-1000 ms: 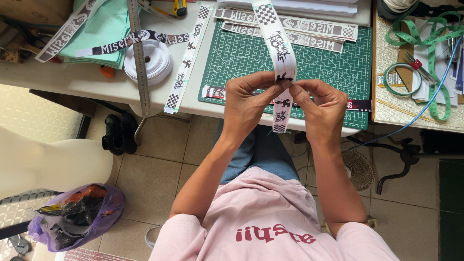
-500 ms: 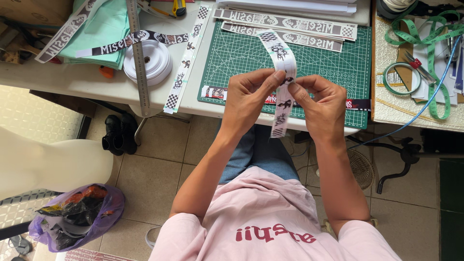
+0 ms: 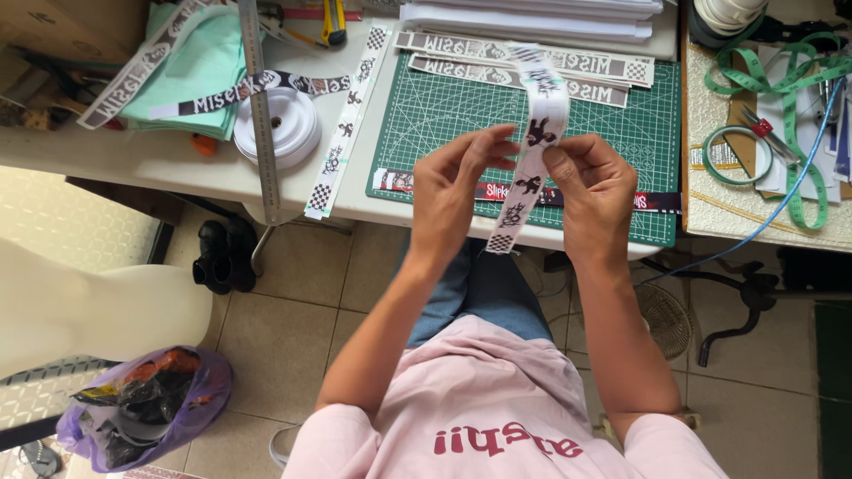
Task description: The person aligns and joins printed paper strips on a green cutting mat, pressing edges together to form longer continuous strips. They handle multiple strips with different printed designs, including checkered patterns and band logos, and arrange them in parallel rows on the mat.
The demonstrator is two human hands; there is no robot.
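Pinching the printed white ribbon strip (image 3: 531, 160) at centre frame, the left hand (image 3: 457, 191) and right hand (image 3: 596, 193) have drawn it lower than a second ago, its upper end now curling over the green cutting mat (image 3: 444, 98).

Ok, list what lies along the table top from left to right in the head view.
Green fabric pile → metal ruler → white ribbon spool → checkered printed strip → green cutting mat → printed ribbon pinched by left hand and right hand → green measuring tape.
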